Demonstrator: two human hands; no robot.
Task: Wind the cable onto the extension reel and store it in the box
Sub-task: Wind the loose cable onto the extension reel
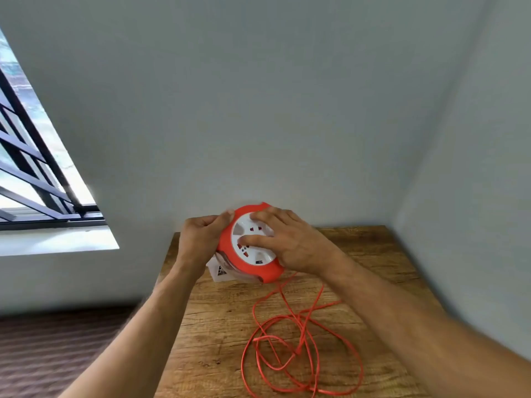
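Gripping the round orange-and-white plastic extension reel [249,244] from both sides, the person holds it tilted just above the far part of the brown wood-grain table [218,326], close to the pale grey wall [258,110]. The left hand [201,239] is closed around the reel's orange rim on its left edge, thumb on top near the upper rim. The right hand [290,241] lies spread over the white socket face, its fingers [258,218] resting across the upper sockets and its thumb pressing near the middle of the face. Both hands are thus clamped on the reel, set apart by its width.

Below the reel's lower left edge a small white cardboard box [219,272] with dark printing sits on the table, partly hidden by the reel and the left wrist; whether the reel touches it cannot be told. From the reel's lower right side the thin orange cable [287,351] runs down onto the table and lies there in loose, overlapping loops between the two forearms, reaching the bottom edge of the view. A barred window [34,168] shows at the left, and dark flooring [57,354] lies beside the table.
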